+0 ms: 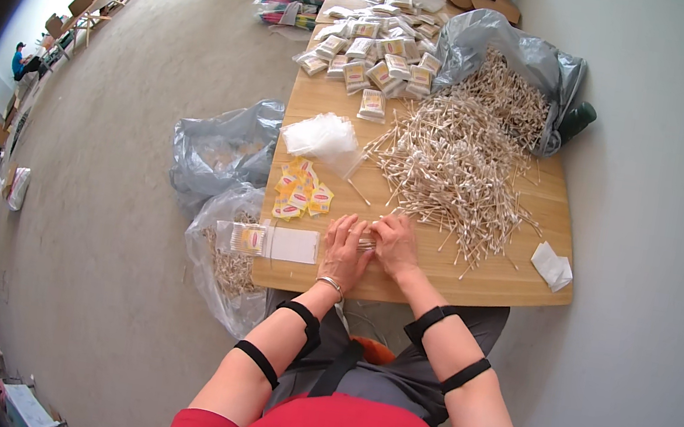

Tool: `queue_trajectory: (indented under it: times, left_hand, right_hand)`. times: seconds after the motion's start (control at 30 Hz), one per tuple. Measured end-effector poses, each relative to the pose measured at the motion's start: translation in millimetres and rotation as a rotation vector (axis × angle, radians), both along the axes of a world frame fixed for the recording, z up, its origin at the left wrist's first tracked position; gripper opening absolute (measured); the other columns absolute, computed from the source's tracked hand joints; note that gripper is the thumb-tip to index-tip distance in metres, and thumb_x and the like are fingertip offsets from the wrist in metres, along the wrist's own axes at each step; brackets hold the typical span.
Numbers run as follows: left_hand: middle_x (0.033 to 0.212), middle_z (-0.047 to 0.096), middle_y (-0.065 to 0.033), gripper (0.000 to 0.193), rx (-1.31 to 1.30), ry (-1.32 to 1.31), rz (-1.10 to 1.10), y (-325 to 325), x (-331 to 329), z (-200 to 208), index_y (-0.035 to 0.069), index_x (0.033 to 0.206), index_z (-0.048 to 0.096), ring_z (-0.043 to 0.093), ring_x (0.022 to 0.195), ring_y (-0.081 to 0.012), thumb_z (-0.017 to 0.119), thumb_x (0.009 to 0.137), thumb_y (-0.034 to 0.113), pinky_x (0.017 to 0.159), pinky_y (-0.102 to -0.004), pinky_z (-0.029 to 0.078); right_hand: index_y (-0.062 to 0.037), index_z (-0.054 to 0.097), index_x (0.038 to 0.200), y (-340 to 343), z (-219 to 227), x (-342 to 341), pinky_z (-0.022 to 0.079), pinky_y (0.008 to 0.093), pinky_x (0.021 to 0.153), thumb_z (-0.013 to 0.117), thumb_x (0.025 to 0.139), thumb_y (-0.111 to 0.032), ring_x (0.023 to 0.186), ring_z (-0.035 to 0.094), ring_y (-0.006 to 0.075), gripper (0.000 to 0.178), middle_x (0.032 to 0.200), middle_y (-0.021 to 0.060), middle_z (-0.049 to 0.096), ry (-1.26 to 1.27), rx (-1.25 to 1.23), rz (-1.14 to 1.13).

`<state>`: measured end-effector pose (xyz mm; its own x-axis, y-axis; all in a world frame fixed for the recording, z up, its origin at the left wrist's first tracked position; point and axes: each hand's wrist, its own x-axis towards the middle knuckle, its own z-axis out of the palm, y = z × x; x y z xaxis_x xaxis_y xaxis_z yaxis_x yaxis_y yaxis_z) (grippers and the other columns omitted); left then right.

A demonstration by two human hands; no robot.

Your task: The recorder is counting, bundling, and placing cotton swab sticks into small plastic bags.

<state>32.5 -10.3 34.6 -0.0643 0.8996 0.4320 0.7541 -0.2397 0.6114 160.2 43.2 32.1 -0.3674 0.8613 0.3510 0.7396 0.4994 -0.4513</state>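
Close to the table's front edge, a small bundle of cotton swabs (367,242) lies between my hands. My left hand (342,251) closes round its left side, and my right hand (396,243) has its fingers pressed in at the other side. The fingers partly cover the swabs. Just left of my left hand is a white card or tray (295,245), with a clear packet of swabs (247,239) at its end, poking past the table edge. Yellow and white labels (301,191) are scattered behind it. A large heap of loose swabs (454,173) spreads beyond my right hand.
Empty clear bags (322,140) lie left of the heap. Filled packets (375,51) crowd the wooden table's (525,289) far part. A grey plastic bag (509,40) spills swabs. White tissue (552,267) sits right. Plastic bags (228,148) stand on the floor left; a wall runs along the right.
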Motion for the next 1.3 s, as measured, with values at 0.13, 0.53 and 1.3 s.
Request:
queue_trajectory:
  times: [0.13,0.53,1.3]
  left_hand:
    - [0.111,0.057,-0.0104,0.035,0.02,0.025,-0.09,2,-5,-8,0.005,0.106,0.058,0.049,0.112,-0.0293,0.069,0.074,0.014,0.104,-0.0449,0.031]
    - [0.097,0.059,-0.0075,0.017,0.012,-0.042,-0.136,3,-8,-16,0.008,0.092,0.063,0.053,0.101,-0.0272,0.066,0.076,0.013,0.102,-0.0457,0.034]
    - [0.09,0.059,-0.0098,0.018,0.002,-0.125,-0.208,1,-11,-11,0.005,0.088,0.063,0.056,0.093,-0.0283,0.07,0.072,0.011,0.1,-0.0433,0.037]
  right_hand:
    - [-0.0094,0.065,0.092,-14,7,12,0.043,0.0367,0.082,0.059,0.077,-0.008,0.089,0.051,0.0262,0.015,0.089,0.0057,0.057,0.211,-0.1,0.041]
    - [-0.0088,0.065,0.09,4,4,18,0.042,0.0357,0.085,0.065,0.076,-0.016,0.093,0.051,0.0263,0.015,0.092,0.0069,0.055,0.092,-0.138,-0.311]
    - [-0.0088,0.064,0.081,6,8,8,0.044,0.0374,0.084,0.059,0.078,-0.011,0.095,0.052,0.0289,0.006,0.09,0.0093,0.057,0.041,-0.188,-0.355]
